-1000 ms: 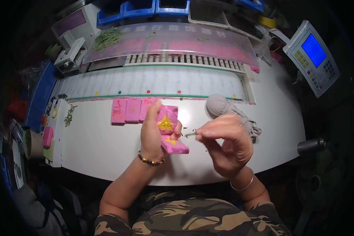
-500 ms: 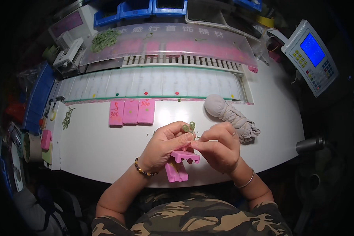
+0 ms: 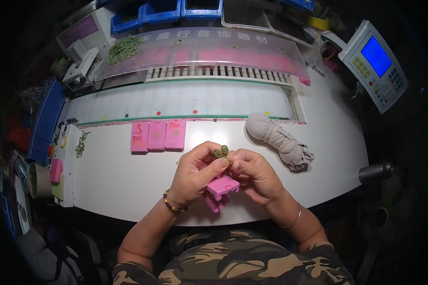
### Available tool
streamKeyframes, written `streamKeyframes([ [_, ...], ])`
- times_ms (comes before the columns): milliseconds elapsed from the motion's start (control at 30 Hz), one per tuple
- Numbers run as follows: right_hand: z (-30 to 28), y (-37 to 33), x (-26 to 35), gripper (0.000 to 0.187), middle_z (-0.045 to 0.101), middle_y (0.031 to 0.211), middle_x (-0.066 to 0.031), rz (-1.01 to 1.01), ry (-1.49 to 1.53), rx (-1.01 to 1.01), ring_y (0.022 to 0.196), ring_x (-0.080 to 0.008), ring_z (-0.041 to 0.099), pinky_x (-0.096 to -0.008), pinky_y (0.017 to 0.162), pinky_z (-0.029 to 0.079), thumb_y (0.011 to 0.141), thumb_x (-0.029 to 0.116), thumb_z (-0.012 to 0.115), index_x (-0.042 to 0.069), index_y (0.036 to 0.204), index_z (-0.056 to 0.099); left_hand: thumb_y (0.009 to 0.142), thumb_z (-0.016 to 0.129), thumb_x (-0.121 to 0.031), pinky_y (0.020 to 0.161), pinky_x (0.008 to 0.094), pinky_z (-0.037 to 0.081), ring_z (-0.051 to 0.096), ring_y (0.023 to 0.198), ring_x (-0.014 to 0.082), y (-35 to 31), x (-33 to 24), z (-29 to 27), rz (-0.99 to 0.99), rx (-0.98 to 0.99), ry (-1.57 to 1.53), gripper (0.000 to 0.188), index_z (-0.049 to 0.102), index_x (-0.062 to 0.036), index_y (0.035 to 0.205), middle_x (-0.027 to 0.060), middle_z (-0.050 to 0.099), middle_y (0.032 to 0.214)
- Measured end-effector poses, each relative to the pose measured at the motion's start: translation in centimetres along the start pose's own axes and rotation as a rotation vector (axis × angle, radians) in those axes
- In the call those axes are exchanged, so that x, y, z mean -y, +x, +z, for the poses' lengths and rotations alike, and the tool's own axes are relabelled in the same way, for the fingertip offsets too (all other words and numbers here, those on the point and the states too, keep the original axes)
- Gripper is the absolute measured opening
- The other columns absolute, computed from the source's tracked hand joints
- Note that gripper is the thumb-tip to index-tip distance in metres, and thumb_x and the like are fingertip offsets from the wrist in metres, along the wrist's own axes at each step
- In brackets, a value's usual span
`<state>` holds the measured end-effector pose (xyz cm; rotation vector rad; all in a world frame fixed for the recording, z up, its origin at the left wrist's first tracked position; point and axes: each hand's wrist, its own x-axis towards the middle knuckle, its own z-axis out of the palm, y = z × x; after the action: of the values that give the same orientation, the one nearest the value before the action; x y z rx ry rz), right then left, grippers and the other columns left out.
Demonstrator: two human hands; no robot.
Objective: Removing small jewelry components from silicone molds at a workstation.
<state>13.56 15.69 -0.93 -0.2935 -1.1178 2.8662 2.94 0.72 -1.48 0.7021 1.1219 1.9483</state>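
My left hand (image 3: 197, 170) is closed round a pink rubber mold (image 3: 224, 185), whose two parts hang apart below the fingers. Above its thumb a small green wax piece (image 3: 221, 151) sticks up with two rounded, curled ends. My right hand (image 3: 259, 176) is closed too, its thumb and fingertips pinching at the base of that green piece, right against the left fingers. The lower end of the wax piece is hidden by the fingers.
Three pink molds (image 3: 157, 136) lie side by side left of the hands. A cloth-wrapped bundle (image 3: 283, 142) rests to the right. Behind runs a conveyor of pale plates (image 3: 176, 100); a clear cover (image 3: 204, 47) carries green wax pieces (image 3: 125, 49). A control panel (image 3: 375, 66) stands far right.
My right hand has moved left and in against the left fingers. The pink mold has tilted, showing more of its top face. The conveyor plates with coloured dots have shifted left.
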Motion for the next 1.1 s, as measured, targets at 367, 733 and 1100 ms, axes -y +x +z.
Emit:
streamKeyframes([
  [367, -1.0, -0.4, 0.6, 0.027, 0.055, 0.080, 0.0009, 0.379, 0.193, -0.070, 0.062, -0.0021, 0.044, -0.0156, 0.047, 0.034, 0.099, 0.029, 0.064, 0.005, 0.088, 0.059, 0.097, 0.062, -0.005, 0.074, 0.0218, 0.051, 0.061, 0.084, 0.0048, 0.2, -0.3, 0.1, 0.114, -0.068, 0.133, 0.014, 0.060, 0.0002, 0.109, 0.0026, 0.068, 0.097],
  [733, 0.3, -0.2, 1.6, 0.012, 0.062, 0.096, -0.0013, -0.408, -0.925, -0.149, 0.086, -0.0069, 0.058, -0.0200, 0.063, 0.045, 0.091, 0.010, 0.069, 0.003, 0.100, 0.070, 0.096, 0.063, -0.005, 0.068, 0.0206, 0.049, 0.058, 0.077, 0.0034, 0.7, -0.2, -0.1, -0.011, -0.137, 0.098, 0.012, 0.060, 0.0013, 0.106, 0.0021, 0.065, 0.089],
  [1100, 0.4, 0.3, 0.5, 0.009, 0.060, 0.092, -0.0008, -0.296, -0.781, -0.174, 0.076, -0.0041, 0.056, -0.0191, 0.060, 0.046, 0.091, 0.009, 0.067, 0.001, 0.093, 0.065, 0.094, 0.065, -0.004, 0.072, 0.0208, 0.052, 0.061, 0.079, 0.0046, 0.6, 0.0, 1.0, 0.073, -0.209, 0.260, 0.014, 0.062, 0.0012, 0.106, 0.0033, 0.067, 0.091],
])
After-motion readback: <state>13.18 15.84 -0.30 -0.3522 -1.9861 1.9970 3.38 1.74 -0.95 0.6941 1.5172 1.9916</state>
